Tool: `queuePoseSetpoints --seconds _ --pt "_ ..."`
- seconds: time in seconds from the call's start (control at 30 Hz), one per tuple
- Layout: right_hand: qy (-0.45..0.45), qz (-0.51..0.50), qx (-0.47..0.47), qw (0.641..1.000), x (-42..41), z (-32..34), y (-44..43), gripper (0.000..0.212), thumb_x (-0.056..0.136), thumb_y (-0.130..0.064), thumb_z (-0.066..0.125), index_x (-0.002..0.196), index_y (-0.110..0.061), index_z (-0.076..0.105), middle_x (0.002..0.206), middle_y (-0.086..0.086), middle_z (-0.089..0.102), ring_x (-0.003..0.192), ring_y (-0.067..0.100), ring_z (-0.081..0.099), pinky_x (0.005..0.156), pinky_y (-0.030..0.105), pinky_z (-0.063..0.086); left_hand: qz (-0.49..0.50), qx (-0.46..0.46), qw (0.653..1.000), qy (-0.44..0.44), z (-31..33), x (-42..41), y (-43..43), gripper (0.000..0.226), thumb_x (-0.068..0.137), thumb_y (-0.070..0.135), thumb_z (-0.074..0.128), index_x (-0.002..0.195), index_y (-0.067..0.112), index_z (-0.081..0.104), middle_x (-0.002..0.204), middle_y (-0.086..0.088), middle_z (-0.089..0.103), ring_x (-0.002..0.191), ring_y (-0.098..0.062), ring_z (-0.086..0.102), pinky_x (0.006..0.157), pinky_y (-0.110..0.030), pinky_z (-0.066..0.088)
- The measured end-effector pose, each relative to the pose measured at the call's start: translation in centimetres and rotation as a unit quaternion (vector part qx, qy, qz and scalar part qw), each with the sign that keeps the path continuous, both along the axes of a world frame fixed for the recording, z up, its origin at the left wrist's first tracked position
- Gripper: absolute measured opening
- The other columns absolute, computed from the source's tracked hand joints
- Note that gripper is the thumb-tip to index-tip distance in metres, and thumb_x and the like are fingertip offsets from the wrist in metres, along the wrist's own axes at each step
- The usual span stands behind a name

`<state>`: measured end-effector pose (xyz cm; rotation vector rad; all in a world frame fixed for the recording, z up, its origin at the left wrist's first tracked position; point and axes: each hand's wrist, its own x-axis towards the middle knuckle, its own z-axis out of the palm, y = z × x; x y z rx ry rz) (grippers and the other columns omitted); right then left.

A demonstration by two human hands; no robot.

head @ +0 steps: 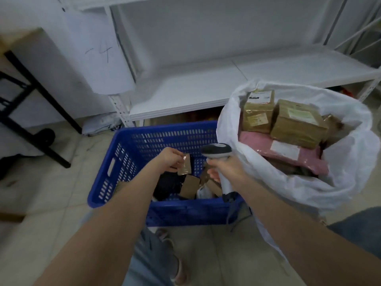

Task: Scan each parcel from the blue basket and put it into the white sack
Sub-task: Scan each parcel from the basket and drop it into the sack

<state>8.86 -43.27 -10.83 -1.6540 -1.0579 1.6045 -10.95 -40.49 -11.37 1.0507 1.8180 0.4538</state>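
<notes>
Table legs (39,108), black, stand on the tiled floor at the far left. Right of them sits the blue basket (115,168), in front of a low white shelf (206,87). Over the basket's open top the left hand (168,159) holds a small brown parcel (185,165), its fingers and thumb clamped on the parcel's left edge. Below it, on the basket's bottom, lie more parcels (189,185), brown and dark, jumbled together. Just right of the held parcel is the scanner (217,151); the right hand (225,168) grips it, fingers wrapped tight round its pale handle, grey head uppermost. Touching the basket's right side stands the white sack (309,193), mouth wide open, with brown boxes (296,124) and a pink mailer (288,151) inside.
</notes>
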Motion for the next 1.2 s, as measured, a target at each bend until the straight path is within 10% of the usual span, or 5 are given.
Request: queuePoseSetpoints --seconds 0.57,0.9,1.2 --pt "-0.137 -0.071 -0.082 0.985 -0.6 -11.0 2.8 0.016 0.082 -0.027 0.071 0.082 -0.012 0.064 0.069 0.000 0.067 0.051 0.011 0.064 0.052 0.026 0.053 0.042 -0.154 0.986 -0.049 -17.8 8.1 5.0 0.036 0.091 0.033 0.061 0.113 0.006 0.062 0.108 -0.016 0.067 0.095 -0.028 0.067 0.081 -0.039 0.058" --pt "-0.057 -0.092 -0.082 0.991 -0.6 -9.4 0.6 0.012 0.080 -0.019 0.074 0.080 -0.012 0.064 0.076 0.006 0.070 0.075 0.026 0.072 0.078 0.042 0.060 0.200 -0.079 0.970 -0.116 -12.8 -0.4 2.2 0.033 0.086 0.003 0.065 0.117 -0.005 0.060 0.108 -0.020 0.064 0.100 -0.031 0.063 0.084 -0.039 0.055" --pt "0.015 -0.080 0.008 0.997 -1.7 -2.7 -4.3 0.016 0.082 -0.021 0.074 0.081 -0.006 0.068 0.064 0.008 0.071 0.055 0.016 0.065 0.053 0.026 0.052 0.236 0.013 0.950 -0.206 -5.6 -2.5 -4.0 0.044 0.088 0.004 0.063 0.131 0.012 0.054 0.122 -0.008 0.062 0.110 -0.022 0.057 0.103 -0.044 0.043"
